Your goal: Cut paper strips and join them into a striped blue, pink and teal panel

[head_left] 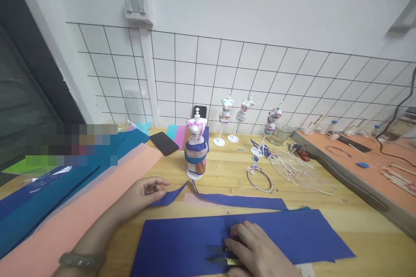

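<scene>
My left hand (141, 194) is closed in a pinch on the left end of a long blue strip (240, 200), which rises to a fold and then runs right along the wooden table (227, 169). Below it lies a wide blue sheet (182, 238), paper or thin cloth, I cannot tell which. On the sheet, my right hand (256, 249) is closed around small dark snips (216, 261), blades apart and pointing left. Just beyond the strip stands a small white dress form (196, 134), splashed with pink and wrapped in blue, beige and teal bands.
Three painted mini dress forms (225, 112) stand near the wall grid (208, 65). A hoop (260, 179), a glass (282, 134) and a clear plastic bag (299, 171) lie right. Coloured sheets (107, 194) cover the left; a black phone (164, 143) lies behind. An orange-topped surface (373, 160) bounds the right.
</scene>
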### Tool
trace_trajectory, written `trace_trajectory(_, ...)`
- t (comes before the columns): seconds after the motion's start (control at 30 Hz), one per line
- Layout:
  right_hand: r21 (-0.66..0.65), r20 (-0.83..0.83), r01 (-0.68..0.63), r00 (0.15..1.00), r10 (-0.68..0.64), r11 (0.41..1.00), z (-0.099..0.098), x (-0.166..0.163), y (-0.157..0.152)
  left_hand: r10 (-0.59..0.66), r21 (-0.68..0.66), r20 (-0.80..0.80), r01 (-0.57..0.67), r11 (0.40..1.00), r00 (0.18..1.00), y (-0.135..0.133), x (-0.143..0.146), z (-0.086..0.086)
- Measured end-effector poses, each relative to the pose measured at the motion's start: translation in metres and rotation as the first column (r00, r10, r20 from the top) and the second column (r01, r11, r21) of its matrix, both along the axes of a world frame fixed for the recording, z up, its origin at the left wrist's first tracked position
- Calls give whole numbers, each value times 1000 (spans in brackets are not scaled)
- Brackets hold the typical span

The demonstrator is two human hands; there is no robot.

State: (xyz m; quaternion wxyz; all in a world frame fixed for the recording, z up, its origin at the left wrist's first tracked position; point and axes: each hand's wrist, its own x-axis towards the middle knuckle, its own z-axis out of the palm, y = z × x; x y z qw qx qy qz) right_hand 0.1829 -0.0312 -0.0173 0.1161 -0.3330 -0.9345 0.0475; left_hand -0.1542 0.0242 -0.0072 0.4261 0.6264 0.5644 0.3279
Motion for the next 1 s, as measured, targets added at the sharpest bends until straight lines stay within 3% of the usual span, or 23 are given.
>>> trace_trajectory(0.13,-43,-107,113,987,-117,993,11,0,17,31,4,78,-31,1000,996,1,-4,1)
trace_trajectory(0.27,20,-51,248,968,-247,969,9,-7,41,86,14,270,-93,996,959,0,-8,1)
trace_trajectory(0.43,122,75,270,957,-280,955,-4,-27,59,152,-43,593,-157,987,791,-5,-12,2)
trace_trajectory(0.63,95,71,272,958,-279,958,-8,-23,62,197,-105,749,-180,978,633,-7,-17,8)
trace_trajectory(0.7,29,16,269,963,-269,963,-4,-18,61,203,-101,789,-204,974,580,-7,-18,11)
trace_trajectory(0.8,-178,-130,207,964,-232,962,6,-14,62,189,-87,831,-213,973,523,-7,-17,16)
trace_trajectory(0.9,-387,-244,96,949,-202,917,19,-19,67,196,-99,842,-214,972,503,-9,-17,19)
trace_trajectory(1.0,-493,-304,4,936,-177,870,28,-33,75,239,-137,850,-243,960,468,-10,-20,18)
